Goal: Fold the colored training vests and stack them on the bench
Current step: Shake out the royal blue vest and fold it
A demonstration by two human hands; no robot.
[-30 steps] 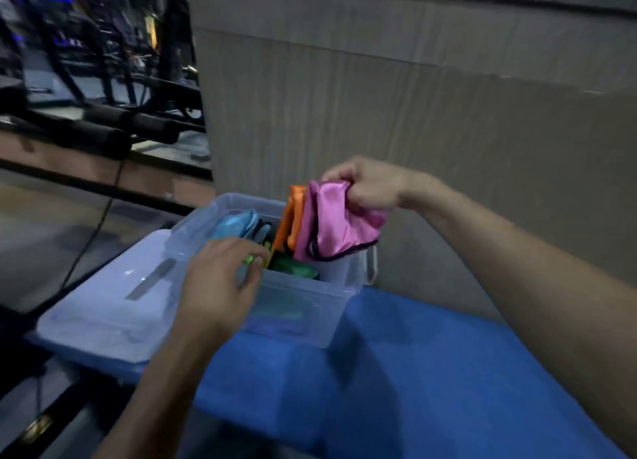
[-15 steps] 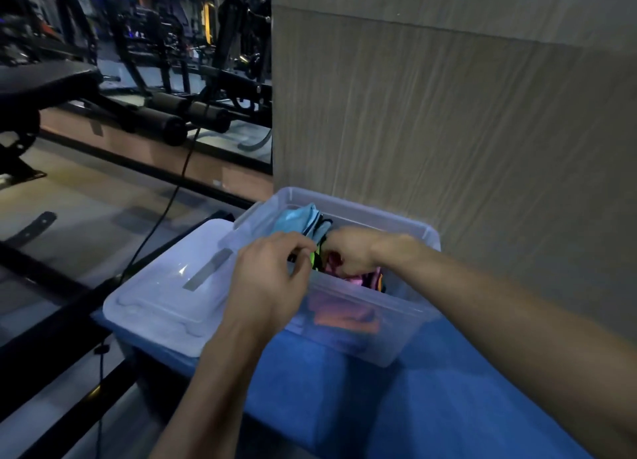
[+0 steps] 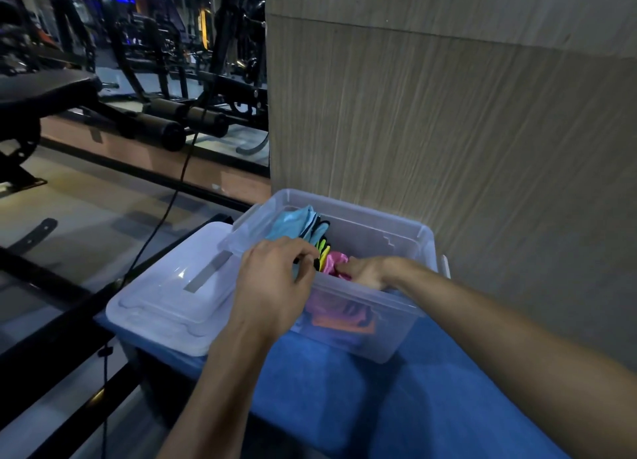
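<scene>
Fingers (image 3: 303,251) of the left hand (image 3: 272,282) curl together at the near rim of the bin, their tips pinching dark-trimmed fabric beside the yellow vest (image 3: 323,253). Just right of them, the right hand (image 3: 367,272) reaches down inside the bin, its fingers bent onto the pink vest (image 3: 336,262); whether they grip it or only press it cannot be told, since the wall hides the tips.

From the left: a padded black seat (image 3: 44,89) on a dark metal frame, then two black foam rollers (image 3: 169,131) on gym equipment, with a thin black cable (image 3: 162,224) hanging to the floor. Nearer lies one lid (image 3: 172,293), flat, rounded-rectangular, of cloudy clear plastic with a grey strip along its middle, touching the left side of the bin. One bin (image 3: 396,320), of the same translucent plastic with rounded corners, stands on the bench (image 3: 431,407), whose top is a matte blue, slightly fuzzy covering. It sits hard against a wall (image 3: 448,131) of grey-brown panels with fine vertical grain.

Inside, the smooth, shiny vests stand bunched on edge: a light blue vest (image 3: 289,224) at the far left, the yellow one next, the pink one to its right. Pink cloth and an orange vest (image 3: 341,324) show blurred through the near wall. Four colours can be counted; the exact number of vests cannot be told.
</scene>
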